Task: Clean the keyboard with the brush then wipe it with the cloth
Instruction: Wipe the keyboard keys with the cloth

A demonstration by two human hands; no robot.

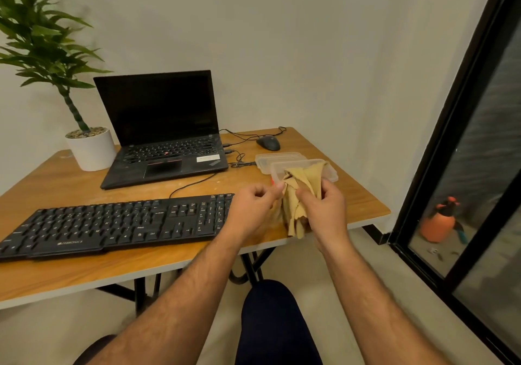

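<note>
A black keyboard [112, 223] lies along the front of the wooden table [84, 269]. Just right of it I hold a crumpled tan cloth [306, 184] in the air with both hands. My left hand [253, 209] pinches the cloth's left edge between thumb and fingers. My right hand [324, 209] grips its right side. The cloth hangs in front of a clear plastic container [332, 171]. A small red-orange bit [272, 181] shows at the container's left edge; I cannot tell whether it is the brush.
An open black laptop [163, 130] stands behind the keyboard, with a potted plant [90, 150] to its left. A black mouse [268, 142] and cables lie at the back right. A clear lid [279, 157] rests behind the container. A black-framed glass door [451, 145] is on the right.
</note>
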